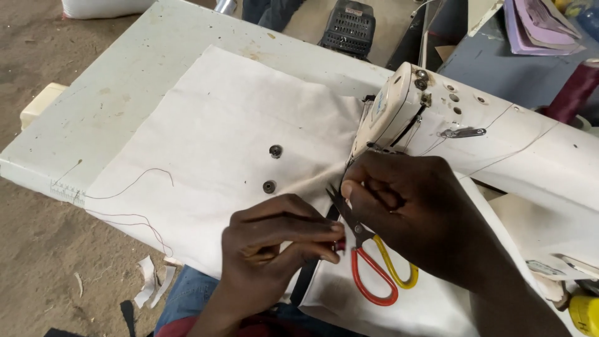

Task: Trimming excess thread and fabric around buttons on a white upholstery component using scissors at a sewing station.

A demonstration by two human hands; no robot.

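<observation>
Here the right hand [412, 212] is closed around a pair of small thread snips [368, 256], thumb and fingers pressed over the pivot and upper blades; the red loop handle and the yellow loop handle hang free below the palm, and the blade tips point up-left toward the needle end of the sewing machine [474, 137]. The left hand [274, 243] sits just beside the snips, on their left, its fingertips pinched tight on something small and dark red beside the blades; what that item is cannot be told. A dark strap [310, 271] runs down from under both hands. All of this lies on a sheet of off-white cloth [218, 137] spread left of the machine head, across the white sewing table [106, 106]. Two dark metal snap buttons [272, 168] are set in the cloth, left of the machine head. Loose reddish thread [134, 200] trails over the cloth's far left edge, well apart from the machine.
</observation>
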